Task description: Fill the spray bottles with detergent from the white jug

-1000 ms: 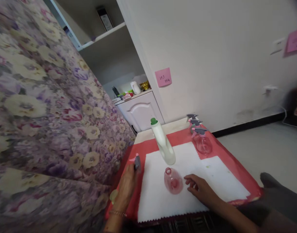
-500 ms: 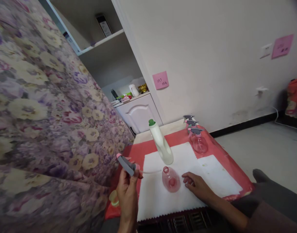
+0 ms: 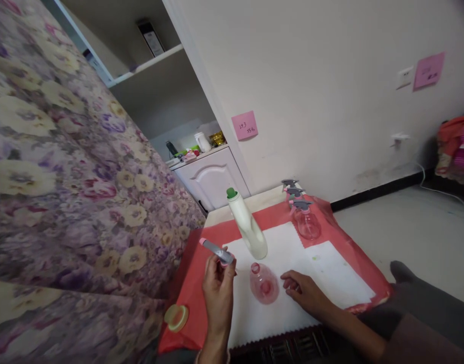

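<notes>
A grey and pink spray pump head [image 3: 217, 251] is gripped in my left hand [image 3: 218, 288], raised over the left part of the white cloth [image 3: 281, 323]. Its tube does not show clearly now. In front of me a clear pink bottle [image 3: 264, 285] with an uncapped neck stands on the cloth. My right hand [image 3: 300, 289] is just to the right of that bottle, apart from it, fingers loosely bent with nothing in them. Behind the bottle rises a tall pale green-white jug [image 3: 247, 227] with a green piece at its mouth.
Several pink spray bottles [image 3: 308, 225] with grey heads line the back right of the red-covered table [image 3: 201, 303]. A yellowish round lid [image 3: 176, 317] lies at the left edge. A flowered curtain [image 3: 83, 212] hangs close on the left, with a cabinet [image 3: 212, 174] behind.
My left hand has moved right with the spray pump head, closer to the pink bottle, and turned it. The right hand stays beside the bottle. The view has shifted slightly.
</notes>
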`<state>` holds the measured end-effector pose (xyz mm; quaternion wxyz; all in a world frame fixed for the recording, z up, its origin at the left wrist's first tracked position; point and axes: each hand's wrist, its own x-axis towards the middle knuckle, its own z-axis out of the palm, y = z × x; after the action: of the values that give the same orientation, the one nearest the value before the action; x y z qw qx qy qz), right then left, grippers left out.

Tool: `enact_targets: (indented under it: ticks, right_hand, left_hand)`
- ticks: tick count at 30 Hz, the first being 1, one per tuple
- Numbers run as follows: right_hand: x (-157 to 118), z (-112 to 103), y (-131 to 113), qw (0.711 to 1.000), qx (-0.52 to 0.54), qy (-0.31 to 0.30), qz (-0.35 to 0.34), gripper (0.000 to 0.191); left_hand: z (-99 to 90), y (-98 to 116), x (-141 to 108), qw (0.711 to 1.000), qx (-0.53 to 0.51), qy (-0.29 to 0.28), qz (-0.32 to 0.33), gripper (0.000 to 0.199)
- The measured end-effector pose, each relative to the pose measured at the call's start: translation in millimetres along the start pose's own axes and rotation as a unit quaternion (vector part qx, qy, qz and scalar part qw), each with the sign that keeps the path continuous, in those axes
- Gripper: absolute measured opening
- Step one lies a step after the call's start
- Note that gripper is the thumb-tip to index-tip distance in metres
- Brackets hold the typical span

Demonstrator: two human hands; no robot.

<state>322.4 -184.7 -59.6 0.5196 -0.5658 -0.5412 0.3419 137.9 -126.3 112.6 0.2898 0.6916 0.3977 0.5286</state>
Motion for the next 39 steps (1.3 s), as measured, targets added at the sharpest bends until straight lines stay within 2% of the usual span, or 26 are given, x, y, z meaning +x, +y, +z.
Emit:
enact_targets:
  ticks: [7, 10, 17, 24, 29, 35, 39]
  right_hand:
    - [-1, 1, 1, 1.000, -0.004, -0.008, -0.002, 0.034]
    - [-1, 1, 1, 1.000, -0.007, -0.010, -0.005, 0.035]
    - [-2, 2, 0, 1.000, -0.021, -0.008, -0.005, 0.033]
    - [-2, 5, 5, 0.999, -0.031, -0.007, -0.016, 0.036]
    - [9, 10, 5, 0.998, -0.049, 0.011, -0.046, 0.055]
    - [33, 40, 1, 0.996, -0.065, 0.013, -0.061, 0.095]
    - [39, 54, 1, 0.997, -0.054, 0.011, -0.063, 0.102]
  left_hand:
    - [5.9, 2, 8, 0.991, 0.116, -0.031, 0.050, 0.017]
    - [14.7, -11, 5, 0.989, 0.130, -0.044, 0.054, 0.018]
    - [33.6, -52, -8, 0.994, 0.080, -0.078, 0.008, 0.015]
    - [38.0, -71, -20, 0.991, 0.076, -0.109, -0.026, 0.017]
    - [39.2, -75, -23, 0.991, 0.068, -0.092, -0.069, 0.024]
    - [39.4, -74, -25, 0.991, 0.062, -0.082, -0.083, 0.024]
    - [38.6, -77, -26, 0.990, 0.058, -0.080, -0.100, 0.028]
